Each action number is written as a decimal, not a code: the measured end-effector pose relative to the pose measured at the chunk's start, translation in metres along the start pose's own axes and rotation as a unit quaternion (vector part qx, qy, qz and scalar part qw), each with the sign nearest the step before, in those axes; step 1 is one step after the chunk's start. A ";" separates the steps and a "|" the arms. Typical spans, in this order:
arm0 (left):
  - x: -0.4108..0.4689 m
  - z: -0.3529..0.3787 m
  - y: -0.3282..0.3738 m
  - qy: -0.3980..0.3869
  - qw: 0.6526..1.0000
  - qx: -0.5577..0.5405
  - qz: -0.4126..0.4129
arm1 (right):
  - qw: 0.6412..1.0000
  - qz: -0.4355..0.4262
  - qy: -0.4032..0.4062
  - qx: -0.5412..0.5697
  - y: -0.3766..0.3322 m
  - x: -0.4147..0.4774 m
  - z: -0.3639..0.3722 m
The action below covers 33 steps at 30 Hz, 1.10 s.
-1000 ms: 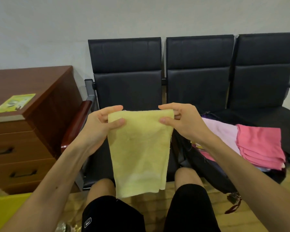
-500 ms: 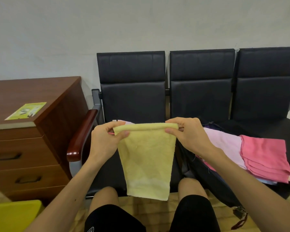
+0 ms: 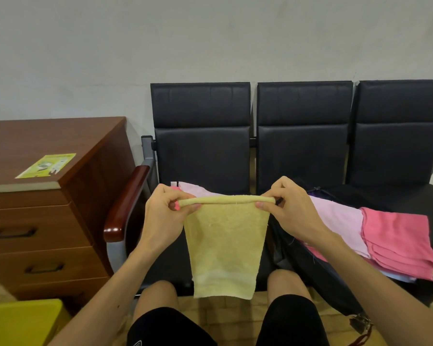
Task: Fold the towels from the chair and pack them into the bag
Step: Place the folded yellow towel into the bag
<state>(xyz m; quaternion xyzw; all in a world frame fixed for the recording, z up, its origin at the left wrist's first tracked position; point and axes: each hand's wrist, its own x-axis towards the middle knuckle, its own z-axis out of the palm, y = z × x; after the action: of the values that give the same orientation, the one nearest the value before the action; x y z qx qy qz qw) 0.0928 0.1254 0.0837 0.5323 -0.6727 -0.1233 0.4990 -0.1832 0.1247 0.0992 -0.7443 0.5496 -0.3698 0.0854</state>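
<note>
A pale yellow towel (image 3: 225, 245) hangs in front of me over the black chair seat, its top edge rolled into a thin tube. My left hand (image 3: 164, 216) pinches the roll's left end and my right hand (image 3: 289, 208) pinches its right end. Behind the roll a light pink towel (image 3: 195, 189) lies on the left seat. On the middle seat sits a dark open bag (image 3: 318, 268) with a light pink towel (image 3: 335, 221) and folded deep pink towels (image 3: 398, 240) lying across it.
A row of three black chairs (image 3: 303, 136) lines the wall. A wooden drawer cabinet (image 3: 45, 221) with a green leaflet (image 3: 46, 165) stands at left beside the chair's red armrest (image 3: 125, 203). A yellow stool (image 3: 20, 320) is at bottom left.
Both hands have rolled the towel's top edge into a tighter tube, and the hanging part has grown shorter. The view has tilted up, so everything sits lower in frame.
</note>
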 end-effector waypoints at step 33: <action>-0.045 0.052 -0.046 -0.137 0.648 -0.542 -0.517 | 0.679 0.405 -0.125 0.599 -0.069 -0.072 0.041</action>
<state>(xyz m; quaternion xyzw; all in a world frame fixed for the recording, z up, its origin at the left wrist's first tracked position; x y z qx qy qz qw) 0.0748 0.1257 0.0029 0.4056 -0.1628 -0.7755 0.4557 -0.1137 0.2028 0.0738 -0.2777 0.4424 -0.4526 0.7227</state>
